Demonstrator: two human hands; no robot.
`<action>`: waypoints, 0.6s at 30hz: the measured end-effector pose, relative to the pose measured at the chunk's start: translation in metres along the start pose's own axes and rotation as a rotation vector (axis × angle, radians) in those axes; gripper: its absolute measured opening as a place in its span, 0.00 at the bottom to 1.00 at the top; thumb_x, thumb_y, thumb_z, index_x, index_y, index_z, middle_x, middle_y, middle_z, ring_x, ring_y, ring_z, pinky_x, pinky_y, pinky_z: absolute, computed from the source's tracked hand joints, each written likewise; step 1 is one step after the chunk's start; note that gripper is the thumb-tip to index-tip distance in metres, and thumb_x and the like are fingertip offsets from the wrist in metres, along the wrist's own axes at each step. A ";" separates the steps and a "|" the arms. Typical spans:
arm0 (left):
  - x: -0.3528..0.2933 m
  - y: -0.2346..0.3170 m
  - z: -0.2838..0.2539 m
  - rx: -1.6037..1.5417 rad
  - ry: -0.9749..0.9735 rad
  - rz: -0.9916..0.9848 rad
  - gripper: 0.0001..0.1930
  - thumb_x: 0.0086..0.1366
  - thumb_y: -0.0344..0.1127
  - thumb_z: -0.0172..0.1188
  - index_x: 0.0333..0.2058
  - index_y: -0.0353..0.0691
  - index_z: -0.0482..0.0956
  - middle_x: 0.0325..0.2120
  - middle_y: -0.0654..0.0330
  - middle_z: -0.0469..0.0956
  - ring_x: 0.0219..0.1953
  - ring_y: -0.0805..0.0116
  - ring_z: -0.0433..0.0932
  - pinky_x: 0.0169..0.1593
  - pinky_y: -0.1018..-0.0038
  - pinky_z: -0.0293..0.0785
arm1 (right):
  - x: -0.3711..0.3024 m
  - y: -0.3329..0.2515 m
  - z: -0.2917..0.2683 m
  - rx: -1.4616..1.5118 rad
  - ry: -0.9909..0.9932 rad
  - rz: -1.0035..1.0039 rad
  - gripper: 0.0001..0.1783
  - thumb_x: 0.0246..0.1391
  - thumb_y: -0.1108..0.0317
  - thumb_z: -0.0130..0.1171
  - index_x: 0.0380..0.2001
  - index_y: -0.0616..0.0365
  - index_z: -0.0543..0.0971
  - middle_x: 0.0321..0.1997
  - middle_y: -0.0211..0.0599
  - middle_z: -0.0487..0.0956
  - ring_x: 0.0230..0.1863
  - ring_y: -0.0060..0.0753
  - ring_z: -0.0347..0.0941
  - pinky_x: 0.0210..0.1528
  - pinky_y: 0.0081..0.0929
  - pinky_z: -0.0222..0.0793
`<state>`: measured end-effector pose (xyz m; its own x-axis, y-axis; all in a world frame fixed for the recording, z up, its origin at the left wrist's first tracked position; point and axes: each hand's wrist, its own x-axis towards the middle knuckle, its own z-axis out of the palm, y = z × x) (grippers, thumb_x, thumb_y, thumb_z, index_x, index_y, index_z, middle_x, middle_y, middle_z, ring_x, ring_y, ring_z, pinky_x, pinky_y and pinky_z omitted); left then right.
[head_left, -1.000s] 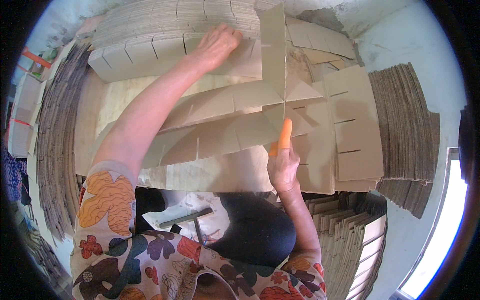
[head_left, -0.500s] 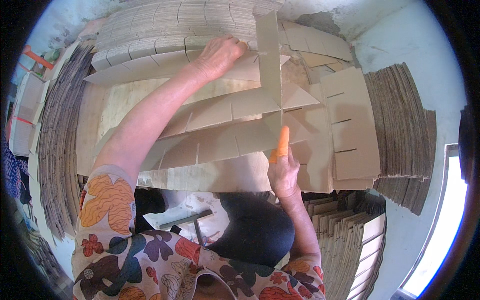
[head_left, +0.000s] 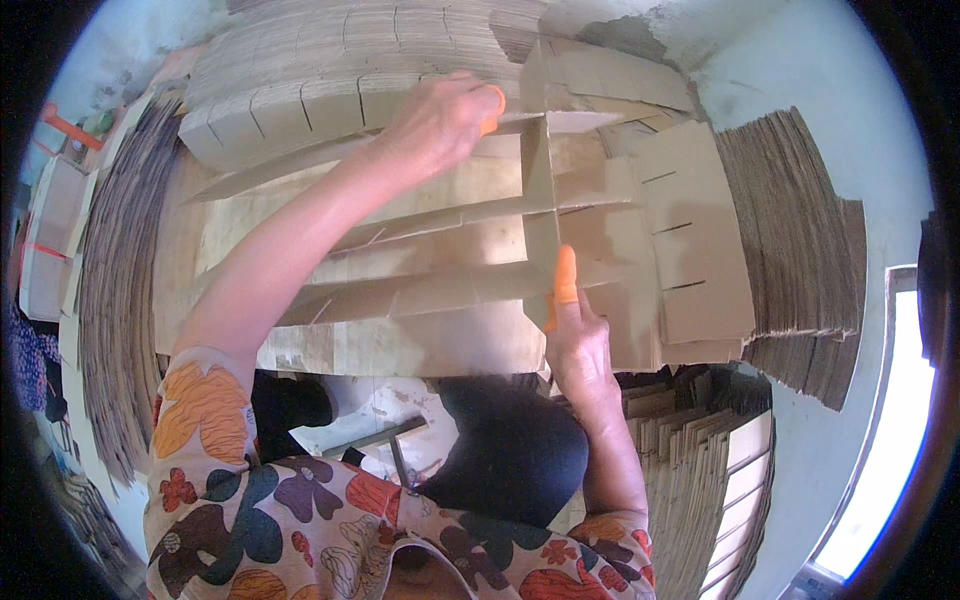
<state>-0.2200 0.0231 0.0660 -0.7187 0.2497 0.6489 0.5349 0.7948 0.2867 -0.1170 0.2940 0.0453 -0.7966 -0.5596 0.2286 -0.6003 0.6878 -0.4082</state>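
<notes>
Three long slotted cardboard strips lie on edge, running left to right: a far strip (head_left: pixel 290 165), a middle strip (head_left: pixel 440 220) and a near strip (head_left: pixel 440 290). A crosswise cardboard strip (head_left: pixel 538 170) meets all three near their right ends. My left hand (head_left: pixel 440 120) is closed on the far strip, just left of that crossing, its fingertips partly hidden. Orange finger covers show on both hands. At the near end of the crosswise strip, my right hand (head_left: pixel 580 345) grips it, the index finger stretched along its side.
Under the strips is a pale wooden tabletop (head_left: pixel 480 345). Stacked slotted cardboard (head_left: pixel 330 105) lines the far side. More stacks stand at the left (head_left: pixel 125 270) and right (head_left: pixel 790 220), with flat slotted sheets (head_left: pixel 700 260) on the table's right. Below are bundled pieces (head_left: pixel 690 470).
The crosswise strip has come down from standing high above the far strip to crossing it. My left hand has shifted slightly nearer and right; the long strips stand more upright.
</notes>
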 end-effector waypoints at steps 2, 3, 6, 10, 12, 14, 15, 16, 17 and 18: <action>-0.007 0.014 -0.007 -0.016 -0.029 -0.026 0.06 0.51 0.25 0.62 0.26 0.36 0.72 0.23 0.54 0.73 0.27 0.54 0.73 0.30 0.63 0.69 | -0.007 -0.009 -0.018 -0.062 -0.069 0.039 0.43 0.41 0.83 0.48 0.65 0.59 0.50 0.37 0.59 0.73 0.27 0.58 0.73 0.28 0.47 0.72; -0.012 0.019 -0.009 -0.038 -0.048 -0.029 0.07 0.51 0.25 0.62 0.26 0.36 0.72 0.22 0.53 0.72 0.26 0.54 0.73 0.30 0.63 0.68 | -0.009 -0.014 -0.028 -0.052 -0.121 0.049 0.43 0.41 0.83 0.48 0.64 0.60 0.50 0.36 0.59 0.73 0.28 0.58 0.73 0.29 0.47 0.72; -0.036 0.014 0.002 -0.112 -0.252 -0.232 0.07 0.49 0.23 0.62 0.25 0.34 0.71 0.20 0.50 0.72 0.23 0.56 0.72 0.29 0.65 0.68 | -0.015 -0.016 -0.040 -0.036 -0.248 0.046 0.41 0.42 0.82 0.47 0.64 0.61 0.51 0.35 0.58 0.73 0.29 0.57 0.74 0.31 0.45 0.72; -0.056 0.003 0.020 -0.189 -0.320 -0.317 0.06 0.49 0.20 0.58 0.25 0.32 0.69 0.18 0.47 0.70 0.21 0.59 0.70 0.28 0.67 0.67 | -0.013 0.014 -0.015 -0.083 -0.284 0.070 0.38 0.45 0.78 0.49 0.62 0.59 0.54 0.31 0.55 0.75 0.32 0.54 0.75 0.33 0.43 0.71; -0.057 0.005 0.015 -0.184 -0.372 -0.433 0.06 0.51 0.22 0.58 0.28 0.32 0.71 0.24 0.47 0.75 0.27 0.56 0.74 0.34 0.66 0.70 | -0.015 0.017 -0.021 -0.128 -0.322 0.066 0.35 0.47 0.77 0.50 0.61 0.58 0.57 0.31 0.53 0.76 0.32 0.53 0.75 0.33 0.43 0.71; -0.058 0.008 0.003 -0.172 -0.336 -0.472 0.11 0.53 0.27 0.60 0.36 0.32 0.76 0.31 0.46 0.77 0.34 0.49 0.76 0.39 0.64 0.72 | -0.021 0.024 -0.035 0.011 -0.227 0.100 0.29 0.49 0.70 0.56 0.56 0.58 0.65 0.32 0.49 0.78 0.33 0.50 0.75 0.35 0.43 0.70; -0.058 0.012 -0.006 -0.246 -0.300 -0.481 0.17 0.54 0.29 0.61 0.44 0.33 0.75 0.37 0.49 0.77 0.40 0.50 0.76 0.44 0.65 0.72 | -0.022 0.027 -0.044 0.070 -0.185 0.197 0.28 0.48 0.68 0.59 0.54 0.58 0.67 0.33 0.49 0.78 0.33 0.50 0.75 0.36 0.42 0.70; -0.057 0.017 -0.018 -0.201 -0.253 -0.437 0.18 0.53 0.30 0.62 0.44 0.33 0.75 0.37 0.49 0.77 0.40 0.51 0.75 0.43 0.65 0.72 | -0.022 0.031 -0.053 0.128 -0.143 0.291 0.27 0.47 0.67 0.62 0.52 0.59 0.70 0.35 0.48 0.78 0.33 0.50 0.74 0.37 0.41 0.70; -0.056 0.024 -0.031 -0.155 -0.206 -0.394 0.18 0.53 0.31 0.62 0.43 0.33 0.76 0.37 0.49 0.77 0.40 0.51 0.75 0.43 0.64 0.72 | -0.022 0.041 -0.056 -0.104 0.038 0.255 0.25 0.48 0.65 0.61 0.50 0.61 0.71 0.37 0.47 0.78 0.36 0.49 0.73 0.39 0.41 0.69; -0.057 0.031 -0.042 -0.109 -0.161 -0.347 0.18 0.53 0.32 0.63 0.43 0.33 0.76 0.37 0.49 0.77 0.40 0.51 0.75 0.43 0.64 0.72 | -0.023 0.056 -0.054 -0.334 0.221 0.217 0.24 0.48 0.63 0.61 0.48 0.62 0.72 0.39 0.46 0.77 0.39 0.48 0.72 0.40 0.41 0.69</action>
<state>-0.1441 0.0100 0.0676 -0.9207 0.0671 0.3844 0.2861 0.7861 0.5480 -0.1359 0.3701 0.0650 -0.8807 -0.2987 0.3676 -0.3788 0.9101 -0.1681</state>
